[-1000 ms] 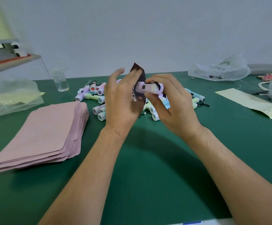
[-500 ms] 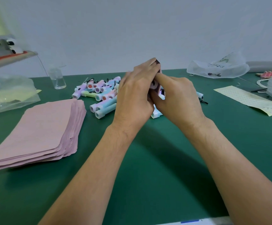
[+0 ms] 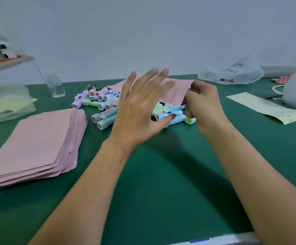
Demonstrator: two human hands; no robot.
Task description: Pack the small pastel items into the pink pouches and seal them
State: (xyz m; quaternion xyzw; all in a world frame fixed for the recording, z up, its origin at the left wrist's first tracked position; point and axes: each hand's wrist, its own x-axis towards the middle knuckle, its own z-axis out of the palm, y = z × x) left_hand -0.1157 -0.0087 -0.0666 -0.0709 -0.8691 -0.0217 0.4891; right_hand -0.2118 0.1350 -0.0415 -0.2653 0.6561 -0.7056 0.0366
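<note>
While one stack of pink pouches [image 3: 37, 138] lies at left, too many to count, the pastel items [image 3: 101, 105] sit heaped at centre, a dozen or more, some hidden. The left hand [image 3: 140, 110] hovers spread, holding nothing. One pouch [image 3: 179, 94], above the heap, is pinched at its right edge by the right hand [image 3: 203, 106]; so held, it may slip or seal crooked

The green table [image 3: 161, 174] carries stacked pink pouches [image 3: 34, 144], heaped pastel items [image 3: 100, 103], a clear bottle [image 3: 55, 87] and perhaps a sticker sheet [image 3: 264, 106].
</note>
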